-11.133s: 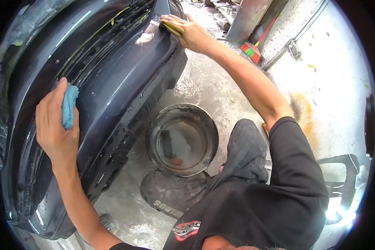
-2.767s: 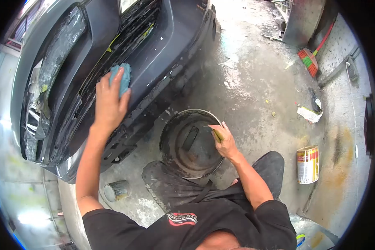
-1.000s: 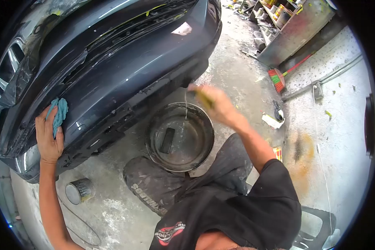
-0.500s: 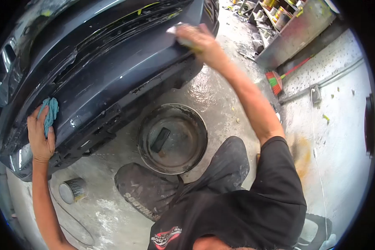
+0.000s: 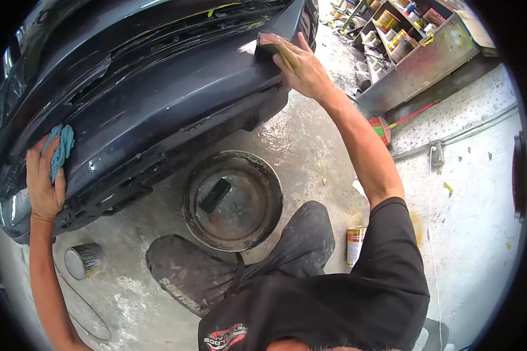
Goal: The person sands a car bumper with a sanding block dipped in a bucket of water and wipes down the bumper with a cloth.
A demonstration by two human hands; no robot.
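A dark, wet car bumper (image 5: 175, 88) fills the upper left of the head view. My left hand (image 5: 44, 181) holds a crumpled blue cloth (image 5: 62, 151) against the bumper's left part. My right hand (image 5: 301, 67) presses a thin yellowish sheet (image 5: 287, 56) on the bumper's upper right, its fingers closed over it. Just left of those fingers shows a whitish patch (image 5: 249, 47) on the dark surface. Below the bumper, a round basin (image 5: 275, 205) stands on the floor with water and a dark block (image 5: 215, 195) in it.
My knees are on either side of the basin's near edge. A grey can (image 5: 84, 261) lies at the lower left, and a labelled can (image 5: 355, 245) stands by my right sleeve. Shelves with cans (image 5: 401, 44), a broom (image 5: 382, 130) and a wall (image 5: 474, 187) are at the right.
My right hand has risen from over the basin to the bumper with the yellowish sheet. My left hand still has the blue cloth on the bumper. The view has shifted somewhat.
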